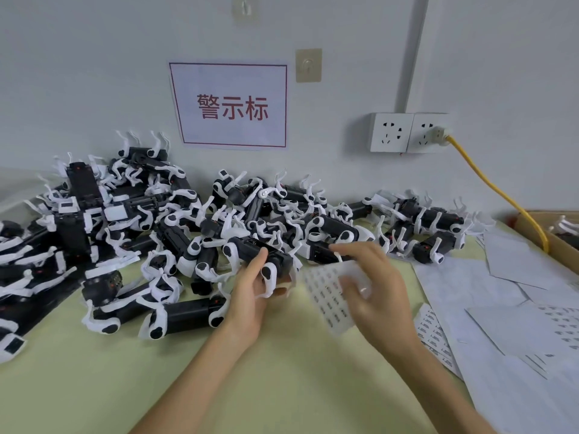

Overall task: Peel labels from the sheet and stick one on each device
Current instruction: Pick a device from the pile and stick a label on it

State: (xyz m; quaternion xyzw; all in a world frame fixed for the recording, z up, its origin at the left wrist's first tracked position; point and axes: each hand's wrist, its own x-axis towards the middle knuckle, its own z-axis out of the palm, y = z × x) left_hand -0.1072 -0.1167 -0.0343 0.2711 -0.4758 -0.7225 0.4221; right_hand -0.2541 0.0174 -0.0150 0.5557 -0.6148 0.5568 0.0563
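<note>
Device (263,255) and label sheet (326,296) held below the sign (232,106)

The device is gripped by the left hand (250,296) directly beneath the sign, fingers curled round its black body; the label sheet is held just right of that by the right hand (376,286) — blurred, fingers bent over the sheet's top edge; a heap of devices (125,220) is piled below the sign, mostly leftward.

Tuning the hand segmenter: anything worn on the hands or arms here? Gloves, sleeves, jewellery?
Left hand and right hand are both bare, with no gloves. The forearms are bare down to the frame edge, and no sleeves, watch or wristband are in view. There is one small pale ring-like band on a right-hand finger. It is motion-blurred, so I can't be sure it's a ring.
</note>
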